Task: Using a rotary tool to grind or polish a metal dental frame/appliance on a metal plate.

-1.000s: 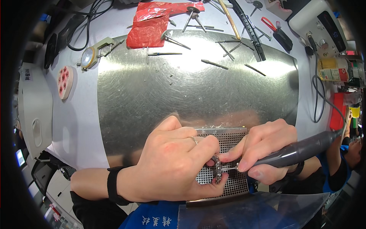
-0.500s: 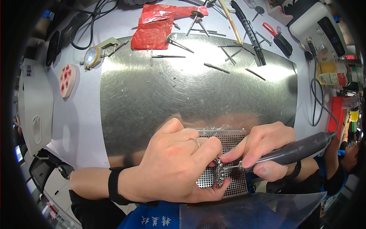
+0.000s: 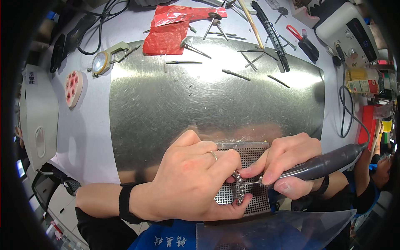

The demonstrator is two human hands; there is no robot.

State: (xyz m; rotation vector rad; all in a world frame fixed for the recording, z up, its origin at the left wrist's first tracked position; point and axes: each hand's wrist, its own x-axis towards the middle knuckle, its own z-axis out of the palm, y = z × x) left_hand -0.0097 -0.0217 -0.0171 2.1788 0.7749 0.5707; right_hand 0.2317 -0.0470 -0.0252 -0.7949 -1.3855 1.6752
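Between the thumb and fingers of my left hand (image 3: 187, 179) is a small, shiny, knobbly curved metal piece, like a dental bridge framework (image 3: 238, 189). My right hand (image 3: 287, 160) grips a dark grey rotary handpiece (image 3: 329, 163) like a pen. Its thin shank points left and its tip reaches the framework; whether they touch cannot be made out. My right fingertips rest close to the framework's upper end. Both hands are over a perforated metal plate (image 3: 260, 202), and my left fingers hide part of the framework.
A steel sheet (image 3: 200, 112) covers the table's middle. Loose burs (image 3: 236, 75), red film (image 3: 164, 37) and a black marker (image 3: 271, 35) lie at the back. A dial gauge (image 3: 100, 62) and pink-spotted block (image 3: 73, 88) sit left; a control box (image 3: 348, 33) stands back right.
My hands, the handpiece and the framework have shifted very slightly to the left. The grips are the same.
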